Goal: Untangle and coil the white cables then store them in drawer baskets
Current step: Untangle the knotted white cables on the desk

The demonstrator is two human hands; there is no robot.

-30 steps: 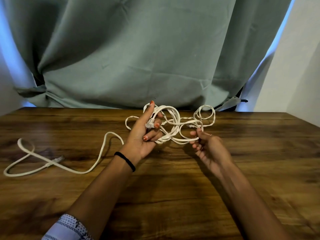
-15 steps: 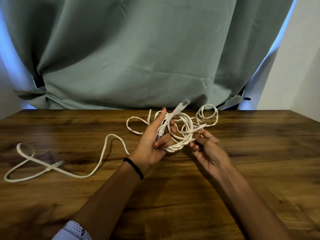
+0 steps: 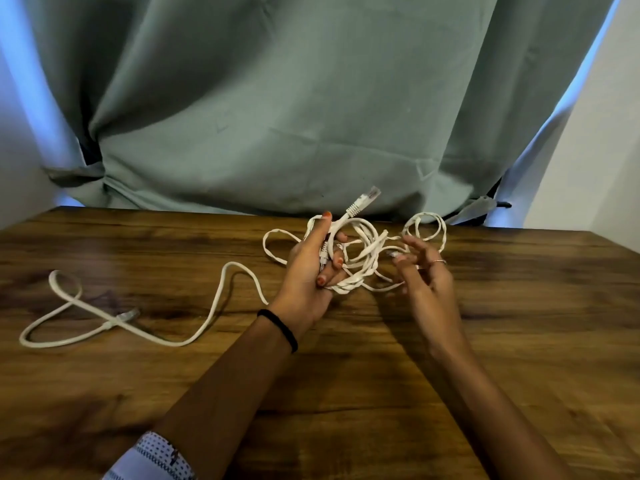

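Note:
A tangle of flat white cables (image 3: 367, 252) lies at the far middle of the wooden table (image 3: 519, 341). My left hand (image 3: 306, 278) grips part of the tangle, fingers curled round several strands, and one plug end (image 3: 363, 200) sticks up above my fingertips. My right hand (image 3: 426, 275) hovers just right of the tangle with fingers spread and loosely bent, fingertips near a strand; it holds nothing that I can make out. A small loop (image 3: 426, 226) sits behind my right hand. One cable runs left across the table to a loop (image 3: 65, 320) with a plug (image 3: 128, 315).
A green curtain (image 3: 294, 116) hangs behind the table's far edge. A white wall (image 3: 595, 150) stands at the right. No drawer or basket is in view.
My left hand has turned and lifted a plug end upward. My right hand has let go of the strand it pinched and opened its fingers.

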